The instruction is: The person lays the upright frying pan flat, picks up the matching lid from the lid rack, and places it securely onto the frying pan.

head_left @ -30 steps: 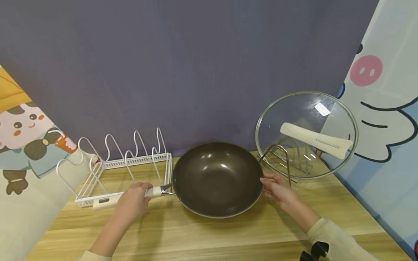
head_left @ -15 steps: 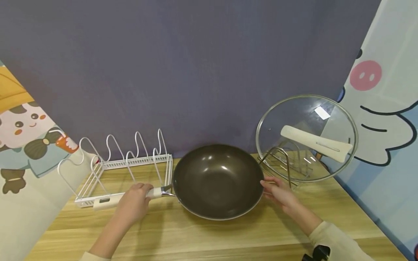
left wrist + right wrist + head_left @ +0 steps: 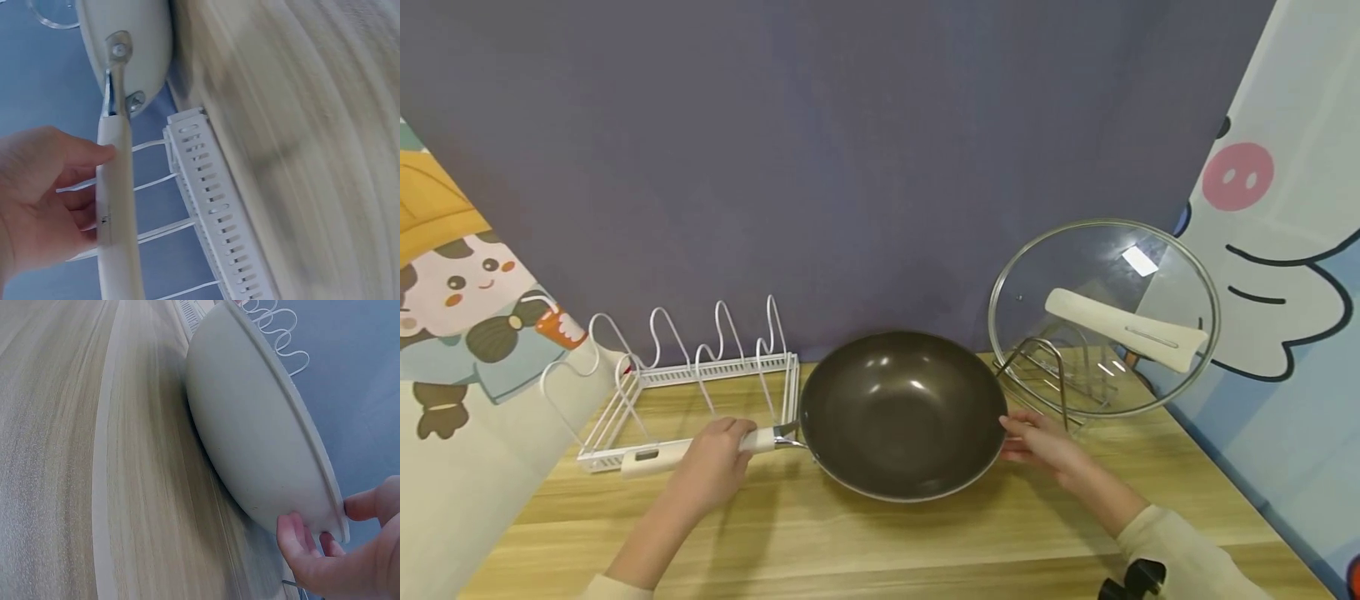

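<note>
A dark-lined wok point(image 3: 902, 417) with a cream outside point(image 3: 250, 419) rests at the middle of the wooden table, its inside facing up. Its cream handle point(image 3: 117, 200) points left, passing in front of a white wire rack. Around that handle my left hand point(image 3: 713, 461) curls its fingers, thumb along the top in the left wrist view. At the opposite side my right hand point(image 3: 1047, 448) pinches the wok's rim, thumb at the edge and fingers against the outer wall, as the right wrist view shows.
The white wire rack point(image 3: 793, 392) stands at the left against the grey-blue back wall. At the right, a glass lid point(image 3: 1097, 267) with a cream handle leans upright in a small metal stand point(image 3: 1062, 375). Printed cartoon walls flank the wooden table point(image 3: 880, 550).
Both hands keep their hold on the wok. The view has shifted slightly, and the wok and hands appear a few pixels further right; little else differs.
</note>
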Demonstrator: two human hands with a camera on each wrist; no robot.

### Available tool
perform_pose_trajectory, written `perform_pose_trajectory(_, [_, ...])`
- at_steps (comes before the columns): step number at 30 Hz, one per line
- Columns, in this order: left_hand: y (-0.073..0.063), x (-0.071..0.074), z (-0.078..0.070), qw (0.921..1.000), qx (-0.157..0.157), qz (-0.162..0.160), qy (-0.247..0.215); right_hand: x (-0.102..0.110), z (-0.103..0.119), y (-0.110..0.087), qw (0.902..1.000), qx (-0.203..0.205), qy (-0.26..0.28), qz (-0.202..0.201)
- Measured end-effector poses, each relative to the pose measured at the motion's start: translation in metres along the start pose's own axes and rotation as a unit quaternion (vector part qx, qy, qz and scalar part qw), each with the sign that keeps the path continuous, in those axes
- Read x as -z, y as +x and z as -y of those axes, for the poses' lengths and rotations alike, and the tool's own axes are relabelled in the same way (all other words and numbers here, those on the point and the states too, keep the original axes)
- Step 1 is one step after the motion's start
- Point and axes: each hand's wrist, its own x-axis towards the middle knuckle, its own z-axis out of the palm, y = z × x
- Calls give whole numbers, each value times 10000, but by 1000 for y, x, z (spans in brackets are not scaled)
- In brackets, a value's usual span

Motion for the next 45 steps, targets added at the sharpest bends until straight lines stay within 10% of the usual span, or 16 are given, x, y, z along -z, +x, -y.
perform_pose_trajectory(28, [24,8,-26,9991,-354,194,-90,20,22,-18,9921,159,-1178,410])
perform_pose_trajectory(45, [60,3,-48,9884,-150,1131,-1005,36,40,-24,9693,454,-2376,441])
